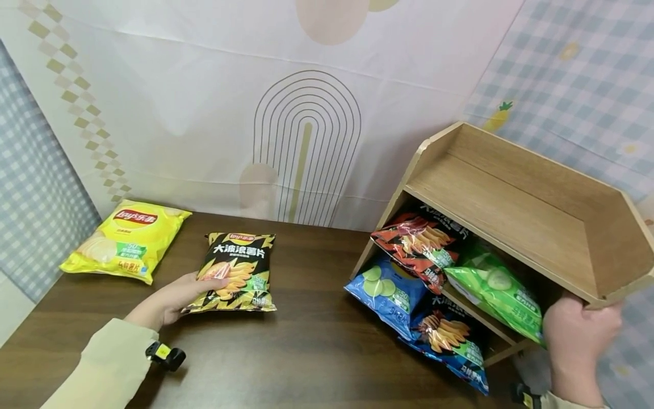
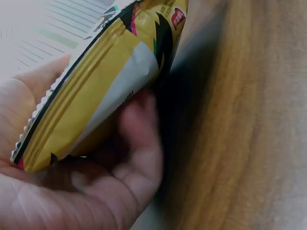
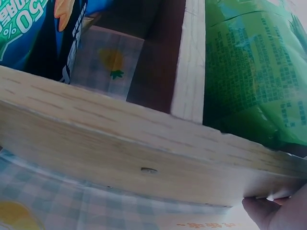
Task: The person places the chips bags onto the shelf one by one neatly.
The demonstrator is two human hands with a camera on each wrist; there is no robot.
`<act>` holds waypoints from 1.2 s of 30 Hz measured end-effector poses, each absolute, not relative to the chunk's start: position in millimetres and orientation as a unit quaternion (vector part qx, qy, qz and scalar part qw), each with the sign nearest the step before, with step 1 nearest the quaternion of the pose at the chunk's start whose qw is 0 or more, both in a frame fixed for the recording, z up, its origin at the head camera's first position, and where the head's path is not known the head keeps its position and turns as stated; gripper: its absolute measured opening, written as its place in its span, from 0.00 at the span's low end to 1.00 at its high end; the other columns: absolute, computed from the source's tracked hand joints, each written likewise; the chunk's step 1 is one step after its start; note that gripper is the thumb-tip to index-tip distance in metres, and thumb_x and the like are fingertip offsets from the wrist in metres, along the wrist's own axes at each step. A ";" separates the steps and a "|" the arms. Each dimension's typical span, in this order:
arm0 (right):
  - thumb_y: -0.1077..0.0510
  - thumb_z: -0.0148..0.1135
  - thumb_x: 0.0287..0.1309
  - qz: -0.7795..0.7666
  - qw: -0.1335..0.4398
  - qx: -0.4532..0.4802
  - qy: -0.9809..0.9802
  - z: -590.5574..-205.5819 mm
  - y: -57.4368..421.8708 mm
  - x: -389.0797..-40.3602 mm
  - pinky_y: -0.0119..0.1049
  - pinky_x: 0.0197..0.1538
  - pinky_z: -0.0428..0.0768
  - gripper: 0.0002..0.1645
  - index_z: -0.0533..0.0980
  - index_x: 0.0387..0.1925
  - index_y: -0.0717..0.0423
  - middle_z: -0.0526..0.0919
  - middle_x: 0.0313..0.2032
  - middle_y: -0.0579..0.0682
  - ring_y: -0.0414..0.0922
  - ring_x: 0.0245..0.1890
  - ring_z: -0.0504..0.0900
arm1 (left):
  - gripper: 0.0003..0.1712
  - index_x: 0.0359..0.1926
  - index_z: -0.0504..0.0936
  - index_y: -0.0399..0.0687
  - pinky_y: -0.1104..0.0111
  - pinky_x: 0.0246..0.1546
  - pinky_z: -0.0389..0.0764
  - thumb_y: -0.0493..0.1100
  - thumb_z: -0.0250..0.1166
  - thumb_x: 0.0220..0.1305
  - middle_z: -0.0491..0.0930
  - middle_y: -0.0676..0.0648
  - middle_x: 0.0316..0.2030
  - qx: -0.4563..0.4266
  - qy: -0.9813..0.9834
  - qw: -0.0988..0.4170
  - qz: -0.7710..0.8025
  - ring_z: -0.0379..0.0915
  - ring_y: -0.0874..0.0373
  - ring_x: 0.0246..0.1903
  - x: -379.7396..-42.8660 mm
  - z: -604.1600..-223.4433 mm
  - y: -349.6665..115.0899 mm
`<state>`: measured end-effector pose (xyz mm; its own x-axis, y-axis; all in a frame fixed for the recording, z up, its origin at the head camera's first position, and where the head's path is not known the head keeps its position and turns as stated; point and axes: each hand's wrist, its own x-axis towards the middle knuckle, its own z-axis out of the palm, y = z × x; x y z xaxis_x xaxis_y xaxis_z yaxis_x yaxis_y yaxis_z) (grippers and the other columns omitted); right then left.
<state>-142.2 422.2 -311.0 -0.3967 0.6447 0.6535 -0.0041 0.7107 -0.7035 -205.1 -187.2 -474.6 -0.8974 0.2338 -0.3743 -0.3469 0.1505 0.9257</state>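
Black-and-gold chip bag [image 1: 242, 270] is pinched in my left hand [image 1: 176, 296] at the desk [image 1: 286, 358], right of a yellow bag [image 1: 128, 241], while my right hand [image 1: 582, 325] grips the wooden shelf [image 1: 521, 196] holding 4 others, seemingly the pick-up step, so next likely calls for a steady rightward carry.

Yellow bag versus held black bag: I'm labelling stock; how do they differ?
The yellow bag lies untouched on the table; the black bag is held in the left hand. The yellow bag's front is mostly yellow; the black bag's, black with gold edging. Both show a red logo and pictured chips.
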 end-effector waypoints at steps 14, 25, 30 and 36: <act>0.63 0.47 0.59 0.341 0.447 -0.222 -0.796 -314.5 429.8 -134.0 0.29 0.58 0.65 0.27 0.72 0.60 0.44 0.78 0.51 0.44 0.36 0.53 0.71 | 0.39 0.69 0.52 0.35 0.51 0.52 0.76 0.46 0.62 0.68 0.78 0.39 0.50 -0.007 0.608 0.238 0.758 0.77 0.47 0.49 -199.9 -477.0 -179.5; 0.58 0.49 0.60 0.324 0.447 -0.235 -0.800 -314.5 426.8 -135.4 0.51 0.58 0.67 0.24 0.75 0.57 0.56 0.77 0.51 0.66 0.60 0.52 0.73 | 0.41 0.69 0.47 0.35 0.54 0.51 0.77 0.44 0.62 0.68 0.77 0.40 0.49 -0.025 0.591 0.211 0.778 0.78 0.50 0.46 -197.4 -476.8 -171.3; 0.58 0.49 0.61 0.327 0.457 -0.225 -0.795 -315.4 427.0 -136.0 0.44 0.62 0.67 0.24 0.75 0.58 0.54 0.78 0.53 0.63 0.55 0.55 0.73 | 0.40 0.69 0.49 0.37 0.55 0.50 0.78 0.45 0.63 0.67 0.76 0.39 0.49 -0.021 0.604 0.211 0.768 0.78 0.49 0.46 -195.5 -474.2 -165.7; 0.58 0.49 0.61 0.328 0.457 -0.234 -0.793 -315.9 428.0 -136.6 0.41 0.62 0.67 0.24 0.76 0.58 0.55 0.78 0.52 0.62 0.54 0.54 0.73 | 0.40 0.70 0.49 0.39 0.55 0.50 0.78 0.46 0.61 0.69 0.78 0.40 0.50 0.012 0.609 0.222 0.762 0.78 0.49 0.47 -192.6 -461.6 -155.8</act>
